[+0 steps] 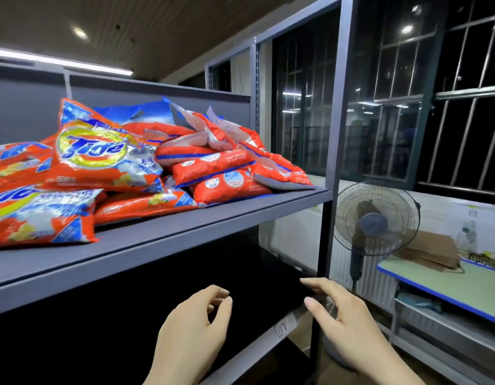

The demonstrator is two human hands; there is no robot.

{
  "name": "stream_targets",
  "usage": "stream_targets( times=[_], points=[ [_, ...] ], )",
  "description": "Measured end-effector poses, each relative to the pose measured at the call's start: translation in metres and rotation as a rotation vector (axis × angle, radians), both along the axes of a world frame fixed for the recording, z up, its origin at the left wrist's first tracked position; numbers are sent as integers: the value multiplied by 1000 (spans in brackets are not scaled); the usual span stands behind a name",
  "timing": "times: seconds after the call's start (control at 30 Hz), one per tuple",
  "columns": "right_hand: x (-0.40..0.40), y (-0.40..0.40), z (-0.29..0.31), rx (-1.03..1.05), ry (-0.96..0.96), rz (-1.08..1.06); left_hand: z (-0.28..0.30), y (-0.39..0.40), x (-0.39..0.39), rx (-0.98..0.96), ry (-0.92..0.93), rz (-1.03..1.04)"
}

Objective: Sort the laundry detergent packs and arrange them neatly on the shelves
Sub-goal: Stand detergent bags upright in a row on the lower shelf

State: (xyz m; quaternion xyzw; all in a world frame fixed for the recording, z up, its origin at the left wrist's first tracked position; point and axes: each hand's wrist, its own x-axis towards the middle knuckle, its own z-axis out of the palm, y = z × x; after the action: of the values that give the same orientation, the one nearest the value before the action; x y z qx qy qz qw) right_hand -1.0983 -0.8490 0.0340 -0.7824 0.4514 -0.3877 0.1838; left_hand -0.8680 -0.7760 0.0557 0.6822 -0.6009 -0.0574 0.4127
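Several orange, blue and white detergent packs lie in a loose heap on the grey upper shelf (185,234). The biggest pack (99,157), with a yellow round logo, leans on top at the left. Smaller orange packs (213,165) are piled toward the shelf's right end, some tilted over each other. Below that shelf, in front of the dark lower shelf (254,309), my left hand (190,329) hangs with fingers loosely curled and nothing in it. My right hand (346,318) is beside it, fingers spread and empty, close to the shelf's right upright post (322,245).
A standing fan (375,218) is just right of the shelf post. Beyond it a green-topped table with a blue edge (446,284) carries brown cardboard (432,251). Barred windows (407,107) line the back wall. More grey shelving continues behind.
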Motion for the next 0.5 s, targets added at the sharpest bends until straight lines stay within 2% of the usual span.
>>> stream_targets(
  times=[0.37, 0.5],
  points=[
    [13, -106, 57, -155, -109, 75, 70, -82, -8, -61, 17, -79],
    [24, -146, 88, -180, -164, 173, 99, -121, 3, -122, -14, -13]
  ],
)
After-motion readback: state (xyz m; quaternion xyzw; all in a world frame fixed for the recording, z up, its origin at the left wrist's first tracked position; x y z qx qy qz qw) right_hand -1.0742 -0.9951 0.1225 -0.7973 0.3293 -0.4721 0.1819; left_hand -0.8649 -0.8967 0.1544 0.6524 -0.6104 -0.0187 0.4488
